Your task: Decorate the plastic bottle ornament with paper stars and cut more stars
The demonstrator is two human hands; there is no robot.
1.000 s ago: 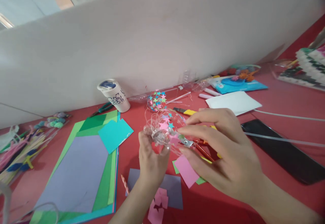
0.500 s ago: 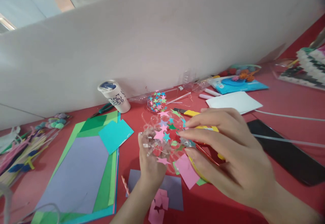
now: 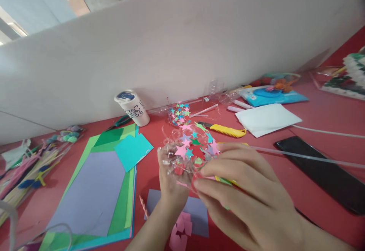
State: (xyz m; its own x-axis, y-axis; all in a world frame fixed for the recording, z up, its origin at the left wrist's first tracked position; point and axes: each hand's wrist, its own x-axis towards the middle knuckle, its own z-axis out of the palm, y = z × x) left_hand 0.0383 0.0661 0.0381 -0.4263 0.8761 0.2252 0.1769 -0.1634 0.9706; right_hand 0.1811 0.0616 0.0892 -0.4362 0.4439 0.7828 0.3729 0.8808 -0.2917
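A clear, see-through ball with thin wire loops (image 3: 176, 148) carries paper stars in pink, blue, green and purple. My left hand (image 3: 172, 184) is closed around it from below, thumb up along its left side. My right hand (image 3: 248, 194) bends over the ball's lower right side, fingertips pressed against it; whether something small lies between them is hidden. Just behind stands a second star-covered ball (image 3: 180, 115). Under my hands are a purple sheet (image 3: 196, 209) and pink paper scraps with a star cut-out (image 3: 180, 228).
Coloured paper sheets (image 3: 88, 190) and a cyan piece (image 3: 134, 152) lie left, near a white cup (image 3: 134, 108). Right are a yellow cutter (image 3: 228, 130), white paper (image 3: 268, 119), a black phone (image 3: 319, 171) and a blue packet (image 3: 282, 95). Pipe cleaners (image 3: 25, 171) lie far left.
My right hand has moved down and left, its fingertips now against the ball's lower right side. The yellow cutter is uncovered. The view has shifted slightly.
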